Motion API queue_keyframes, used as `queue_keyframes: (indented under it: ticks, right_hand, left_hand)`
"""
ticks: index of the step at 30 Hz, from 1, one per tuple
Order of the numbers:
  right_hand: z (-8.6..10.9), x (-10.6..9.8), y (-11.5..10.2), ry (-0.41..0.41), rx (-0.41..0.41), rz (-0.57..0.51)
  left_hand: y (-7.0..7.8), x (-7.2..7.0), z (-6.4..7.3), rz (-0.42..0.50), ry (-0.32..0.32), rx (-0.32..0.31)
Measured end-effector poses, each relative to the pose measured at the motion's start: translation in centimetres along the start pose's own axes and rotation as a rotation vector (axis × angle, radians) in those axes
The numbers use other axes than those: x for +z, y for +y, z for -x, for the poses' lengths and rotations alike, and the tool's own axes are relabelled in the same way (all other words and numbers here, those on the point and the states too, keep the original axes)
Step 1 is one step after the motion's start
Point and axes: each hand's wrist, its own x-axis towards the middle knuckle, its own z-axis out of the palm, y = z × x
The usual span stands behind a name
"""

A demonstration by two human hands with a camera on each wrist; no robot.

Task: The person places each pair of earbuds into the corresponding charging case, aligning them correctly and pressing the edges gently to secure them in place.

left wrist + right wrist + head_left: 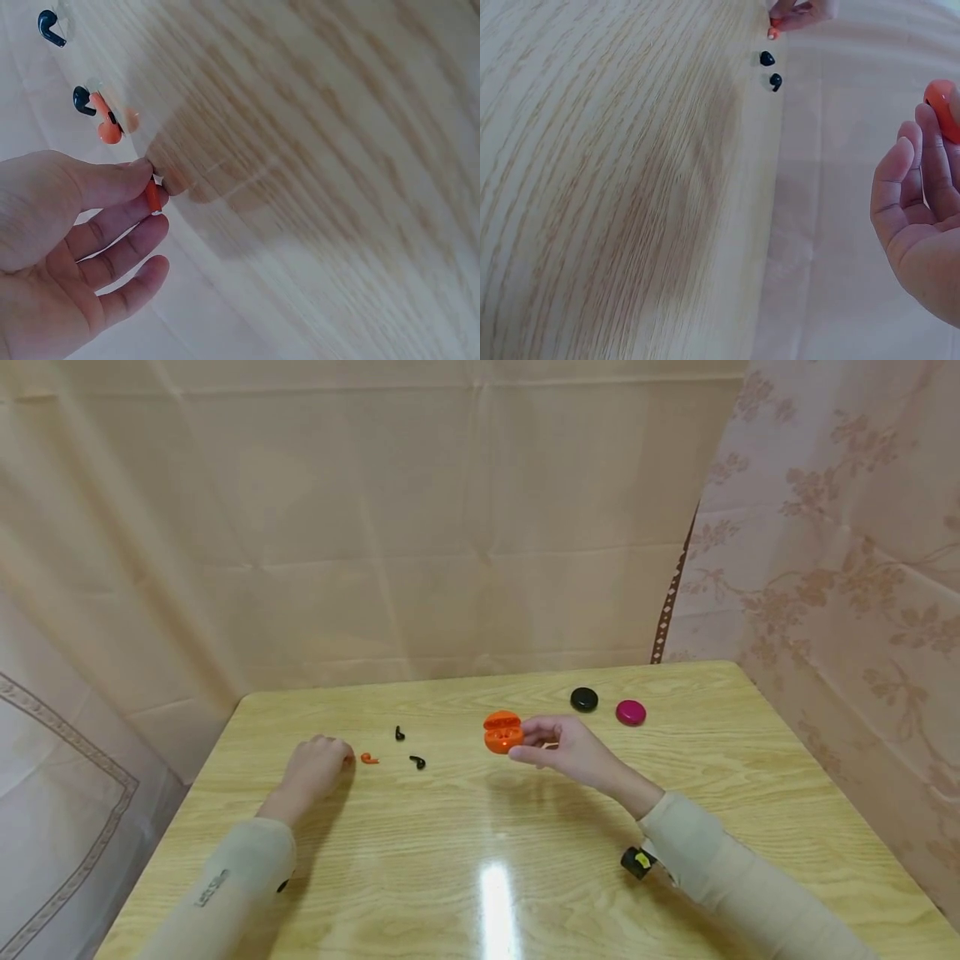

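Note:
My left hand (318, 767) is low over the left part of the table, pinching an orange earbud (154, 196) between thumb and forefinger. Just right of it lies a second orange earbud (369, 758) on the wood. Two black earbuds, one farther back (400, 733) and one nearer (417, 762), lie beside that one. Above the middle of the table, my right hand (566, 747) holds an orange earbud case (503, 732) by its side, lid raised and inside facing me. In the right wrist view only part of the case (941, 105) shows at the right edge.
Behind the right hand, a black round case (584, 699) and a magenta round case (631, 712) sit closed on the wooden table (420, 860). Beige cloth (450, 527) hangs along the table's back edge, with flowered cloth (847, 568) at the right.

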Motion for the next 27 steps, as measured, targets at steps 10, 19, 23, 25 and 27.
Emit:
queue_keyframes:
  ticks: [10, 19, 23, 25, 27]
  right_hand:
    - [-0.2, 0.0, 0.0, -0.045, 0.036, -0.071]
    - [-0.2, -0.1, -0.1, -0.066, 0.046, -0.108]
    - [-0.3, -0.1, -0.3, -0.072, 0.066, -0.137]
    - [-0.3, -0.1, -0.4, -0.077, 0.070, -0.146]
    - [-0.4, 0.0, -0.5, -0.083, 0.069, -0.146]
  left_hand:
    - [-0.4, 0.3, -0.1, 0.004, -0.026, -0.015]
    - [-0.7, -0.2, -0.1, 0.074, -0.011, -0.012]
    - [-1.3, 0.0, 0.0, 0.098, -0.022, -0.001]
    - [-1.7, 0.0, 0.2, 0.111, -0.022, 0.005]
    - [-2.0, -0.1, 0.3, 0.122, -0.018, 0.008]
